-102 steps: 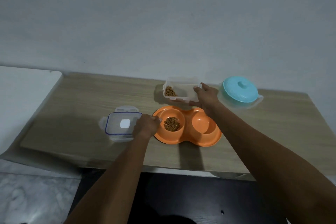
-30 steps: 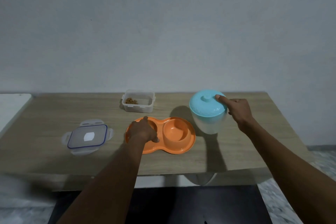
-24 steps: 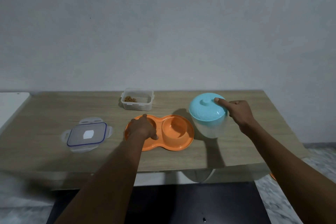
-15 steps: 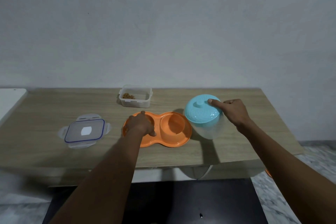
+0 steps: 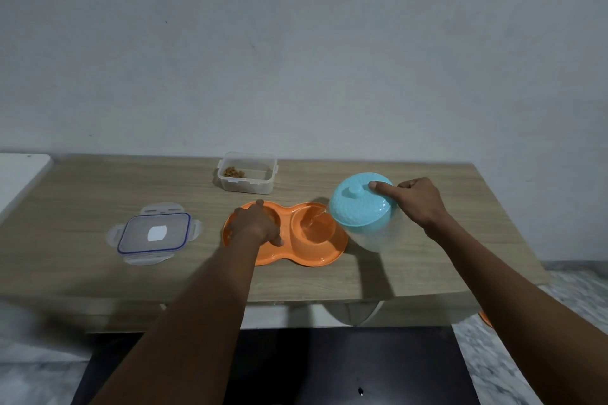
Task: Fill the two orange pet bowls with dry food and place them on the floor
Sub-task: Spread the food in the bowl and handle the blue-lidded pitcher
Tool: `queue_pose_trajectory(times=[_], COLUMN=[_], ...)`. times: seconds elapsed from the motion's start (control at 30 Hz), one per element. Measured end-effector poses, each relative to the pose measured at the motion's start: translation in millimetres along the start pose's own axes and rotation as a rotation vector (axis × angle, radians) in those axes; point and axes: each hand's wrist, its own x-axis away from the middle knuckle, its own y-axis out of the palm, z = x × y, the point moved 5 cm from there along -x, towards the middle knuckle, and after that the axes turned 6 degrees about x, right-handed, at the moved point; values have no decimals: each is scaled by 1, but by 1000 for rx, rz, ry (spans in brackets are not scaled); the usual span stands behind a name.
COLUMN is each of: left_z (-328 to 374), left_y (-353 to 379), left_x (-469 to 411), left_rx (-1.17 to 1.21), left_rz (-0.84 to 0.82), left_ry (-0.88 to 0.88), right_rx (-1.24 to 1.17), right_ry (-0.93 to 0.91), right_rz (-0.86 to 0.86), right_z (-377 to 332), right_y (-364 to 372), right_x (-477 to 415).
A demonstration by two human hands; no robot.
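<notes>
The right hand (image 5: 419,204) has its grip closed on a clear jug (image 5: 378,233), tilted toward the right well of the double orange bowl (image 5: 316,255) on the desk (image 5: 82,200), its index finger pinning the blue lid (image 5: 360,204) so that it stays on while a thin stream of clear liquid runs in. The left hand (image 5: 253,223) lies over the left well, fingers pressing down without clasping, probably to steady the bowl. The food container (image 5: 246,172) stands just behind, near its lid (image 5: 154,233).

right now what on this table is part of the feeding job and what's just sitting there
In use:
- orange double bowl, left hand resting on its left side
- clear jug with blue lid, tilted by the right hand, pouring into the right bowl
- open food container, a little dry food left

Lying about:
- container lid
- white surface at far left
</notes>
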Motion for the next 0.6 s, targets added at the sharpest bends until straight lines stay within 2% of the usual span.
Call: queue_pose_trajectory(times=[0.6], left_z=[-1], left_y=[2], left_x=[-1], left_rx=[3], left_rz=[10], left_ry=[-12], right_rx=[-47], right_ry=[-9], right_rz=[18], right_z=[-2], right_y=[-6], right_x=[-1])
